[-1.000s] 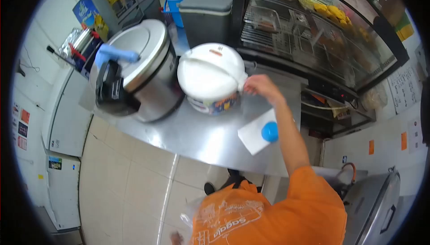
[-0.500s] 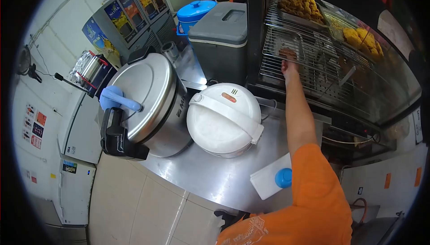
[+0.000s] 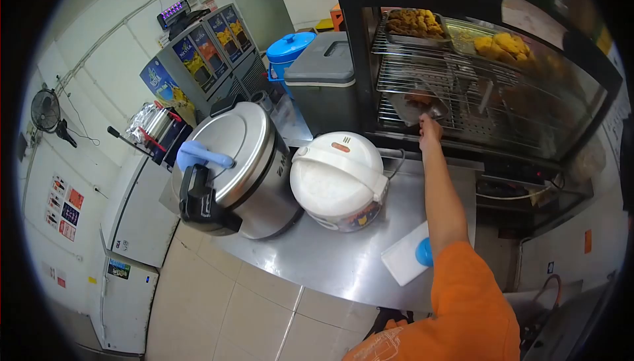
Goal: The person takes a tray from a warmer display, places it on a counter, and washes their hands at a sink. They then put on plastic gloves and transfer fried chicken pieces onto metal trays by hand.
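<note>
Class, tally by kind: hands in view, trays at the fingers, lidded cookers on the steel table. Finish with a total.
Right hand: 1
Tray: 1
Lidded cookers: 2 (silver cooker, white cooker)
Total: 4

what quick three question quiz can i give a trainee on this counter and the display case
1. True or false: the rounded white plastic cooker stands beside the large cylindrical silver metal pot.

2. What lies on top of the pot?
a) a yellow cloth
b) a light-blue plastic utensil
c) a red bowl

3. Which bare hand is at the near edge of the shallow greyish tray by the opening of the black-framed glass display case?

Key: 1. True. 2. b. 3. The right hand.
</note>
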{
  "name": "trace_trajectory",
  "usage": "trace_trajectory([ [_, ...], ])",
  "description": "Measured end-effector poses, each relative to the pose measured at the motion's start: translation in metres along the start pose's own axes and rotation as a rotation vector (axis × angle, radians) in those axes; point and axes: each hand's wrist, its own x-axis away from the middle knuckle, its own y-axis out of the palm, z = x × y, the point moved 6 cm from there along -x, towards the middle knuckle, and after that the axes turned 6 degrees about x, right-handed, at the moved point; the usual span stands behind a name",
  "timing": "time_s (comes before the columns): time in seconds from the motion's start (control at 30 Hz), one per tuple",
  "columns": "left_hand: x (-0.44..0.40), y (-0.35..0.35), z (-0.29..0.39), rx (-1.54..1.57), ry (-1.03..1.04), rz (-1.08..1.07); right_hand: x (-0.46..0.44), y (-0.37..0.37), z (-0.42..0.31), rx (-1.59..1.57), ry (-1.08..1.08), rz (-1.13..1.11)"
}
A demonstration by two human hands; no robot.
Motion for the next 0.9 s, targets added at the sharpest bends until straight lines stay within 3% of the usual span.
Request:
trace_trajectory([
  [0.17,0.019,-0.020,-0.042,-0.004,0.082,-0.053,0.088,-0.067,0.000,0.010,-0.009,0.049],
  [0.27,0.036,-0.045,-0.096,0.018,0.109,-0.066,0.124,-0.113,0.000,0.074,-0.137,0.044],
  [0.47,0.079,-0.137,-0.287,0.062,-0.038,-0.006,0.269,-0.220,0.007,0.139,-0.169,0.036],
  [0.57,0.115,-0.194,-0.413,0.100,-0.183,0.057,0.365,-0.263,-0.002,0.187,-0.174,-0.047],
  [0.67,0.140,-0.257,-0.523,0.090,-0.233,0.055,0.444,-0.292,-0.018,0.383,-0.243,-0.271],
  [0.7,0.134,-0.268,-0.541,-0.004,-0.261,0.009,0.471,-0.291,-0.019,0.422,-0.229,-0.306],
  [0.73,0.115,-0.282,-0.533,-0.168,0.082,-0.179,0.474,-0.289,-0.005,0.442,-0.210,-0.396],
  [0.8,0.129,-0.290,-0.530,0.066,-0.061,-0.239,0.526,-0.264,0.013,0.474,-0.136,-0.571],
  [0.87,0.083,-0.288,-0.533,0.151,0.281,-0.380,0.563,-0.240,0.048,0.471,-0.016,-0.748],
  [0.9,0.101,-0.302,-0.501,-0.074,0.033,-0.198,0.593,-0.217,0.070,0.498,0.005,-0.810],
])
